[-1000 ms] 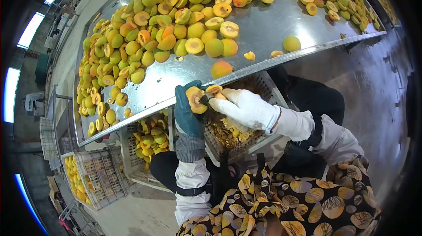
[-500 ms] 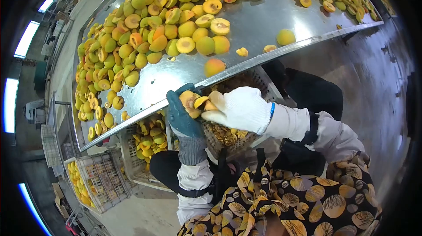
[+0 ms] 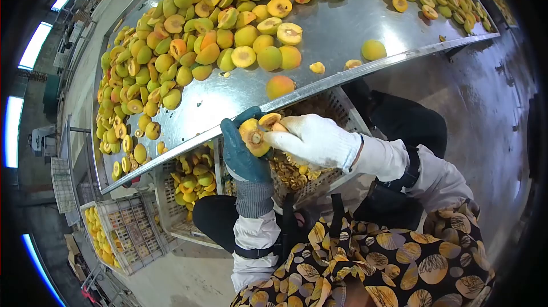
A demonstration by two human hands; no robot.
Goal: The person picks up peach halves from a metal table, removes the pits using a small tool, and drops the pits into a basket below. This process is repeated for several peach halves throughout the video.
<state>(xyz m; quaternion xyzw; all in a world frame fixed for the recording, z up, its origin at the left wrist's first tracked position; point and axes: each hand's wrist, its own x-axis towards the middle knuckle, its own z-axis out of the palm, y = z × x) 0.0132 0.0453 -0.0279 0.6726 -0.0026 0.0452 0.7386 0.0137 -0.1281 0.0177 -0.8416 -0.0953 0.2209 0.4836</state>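
My left hand (image 3: 241, 150), in a dark teal rubber glove with a grey knit cuff, is wrapped round a yellow peach half (image 3: 251, 137) whose cut face with the stone area shows. My right hand (image 3: 322, 140), in a white knit glove, is closed with its fingertips against that cut face. A second yellow piece of peach (image 3: 269, 119) sits at the right fingertips; what else those fingers grip is hidden. Both hands are just off the metal table's near edge, above a crate (image 3: 337, 178) holding brown and yellow scraps.
Many peaches and halves (image 3: 194, 38) are heaped on the metal table (image 3: 331, 27). A whole peach (image 3: 279, 86) lies near its rim. Below stand a crate of peach halves (image 3: 165, 198) and another crate (image 3: 134, 233) at left. My knees are beside the crates.
The peach half in my left hand has turned so its cut face shows more. My right fingers have shifted onto it, and the yellow piece is now higher.
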